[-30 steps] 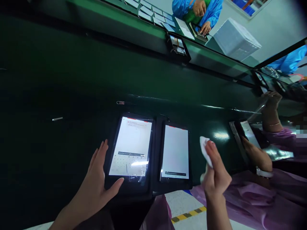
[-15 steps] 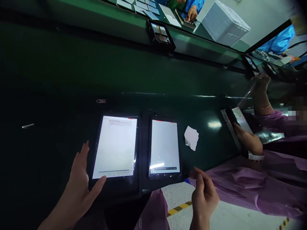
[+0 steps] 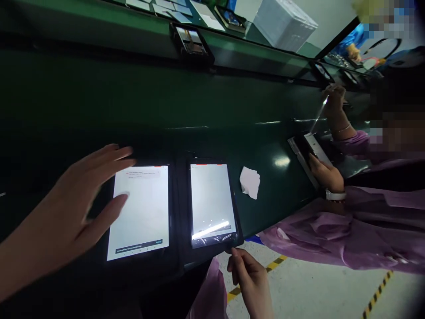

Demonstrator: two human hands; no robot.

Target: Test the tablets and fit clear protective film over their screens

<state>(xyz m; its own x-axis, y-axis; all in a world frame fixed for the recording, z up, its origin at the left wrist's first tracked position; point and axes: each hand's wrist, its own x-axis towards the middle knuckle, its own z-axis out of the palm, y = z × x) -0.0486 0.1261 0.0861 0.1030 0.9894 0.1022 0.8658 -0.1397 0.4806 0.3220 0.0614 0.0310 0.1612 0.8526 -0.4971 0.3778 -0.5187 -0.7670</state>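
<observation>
Two on the desk [image 3: 215,104], lit, side by side: left tablet [image 3: 142,212], right tablet [image 3: 212,195]. Seems to reach over the first with left hand [image 3: 73,190] spread. Curls right hand [image 3: 250,274] by the second's corner; cannot tell if pinching. Calls for light fingers.

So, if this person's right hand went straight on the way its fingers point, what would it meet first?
Most likely the tablet on the right, at its near right corner; the right hand is so close that I can't tell whether they touch.
</observation>
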